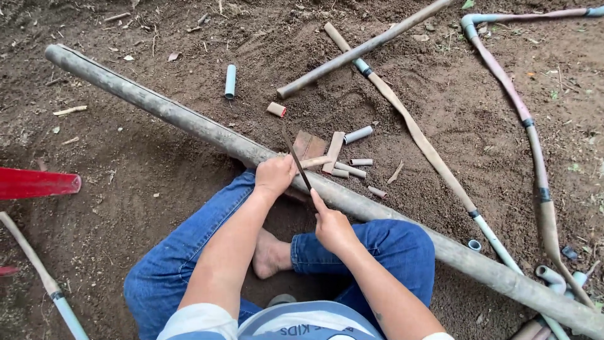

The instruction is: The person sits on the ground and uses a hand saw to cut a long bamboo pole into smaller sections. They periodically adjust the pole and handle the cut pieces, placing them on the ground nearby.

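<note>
I sit cross-legged on bare soil in blue jeans, with a long dirty grey pipe [157, 107] lying diagonally across my legs. My left hand [274, 175] presses down on the pipe and grips a short tan pipe piece [316, 162] against it. My right hand [331, 228] holds a thin dark saw blade [294, 154], index finger stretched along it. The blade slants up and away, crossing the short piece just beside my left hand.
Several cut pipe stubs [358, 135] and a reddish flat scrap [308, 146] lie on the soil beyond the pipe. A short blue stub [231, 81] sits farther back. More long pipes [358, 50] and bent jointed tubing [531, 135] run at right. A red object [34, 183] lies at left.
</note>
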